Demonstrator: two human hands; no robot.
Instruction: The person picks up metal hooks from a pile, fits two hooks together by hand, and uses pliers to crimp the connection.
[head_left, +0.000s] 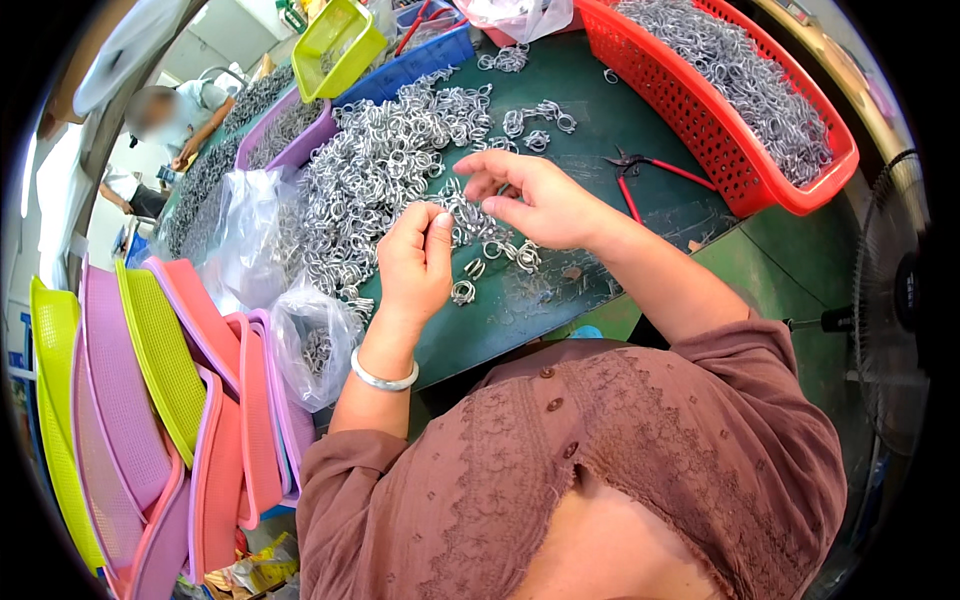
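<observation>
Over the green tabletop [500, 315], my left hand [412, 262] is closed, thumb pressed against the curled fingers; what it holds, if anything, I cannot make out. My right hand [535, 200] hovers just to its right, open, fingers loosely bent and thumb apart from them. Beyond both hands spreads a large heap of silvery metal rings [365, 175], many apparently linked in small clusters. A few loose rings [462, 292] and a small cluster [525, 256] lie close below the hands. Other small clusters [538, 140] lie past my right hand.
Red-handled pliers [680, 174] lie right of my hands. A red basket [690, 125] full of rings stands far right, a fan [890, 300] below it. Nested coloured baskets [160, 370] and plastic bags [255, 235] are at left. Another person [195, 110] sits far left.
</observation>
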